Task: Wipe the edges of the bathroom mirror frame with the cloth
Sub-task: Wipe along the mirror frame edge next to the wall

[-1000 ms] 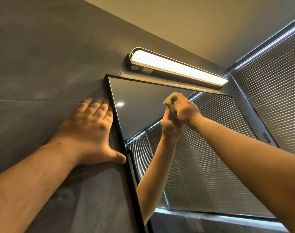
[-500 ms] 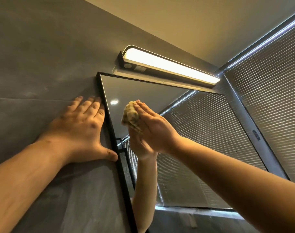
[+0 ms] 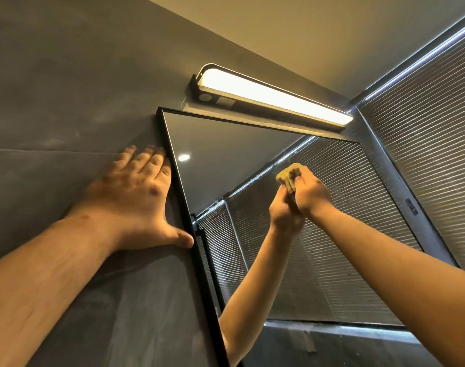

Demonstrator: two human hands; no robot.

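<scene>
The yellow cloth (image 3: 288, 174) is bunched in the right hand (image 3: 312, 193), fingers clenched round it, pressed on the mirror glass (image 3: 226, 154) well inside the black frame (image 3: 181, 197). The left hand (image 3: 130, 200) lies flat, fingers straight, on the grey wall (image 3: 54, 102), thumb touching the frame's left edge. A lit lamp bar (image 3: 273, 98) sits just above the top edge.
</scene>
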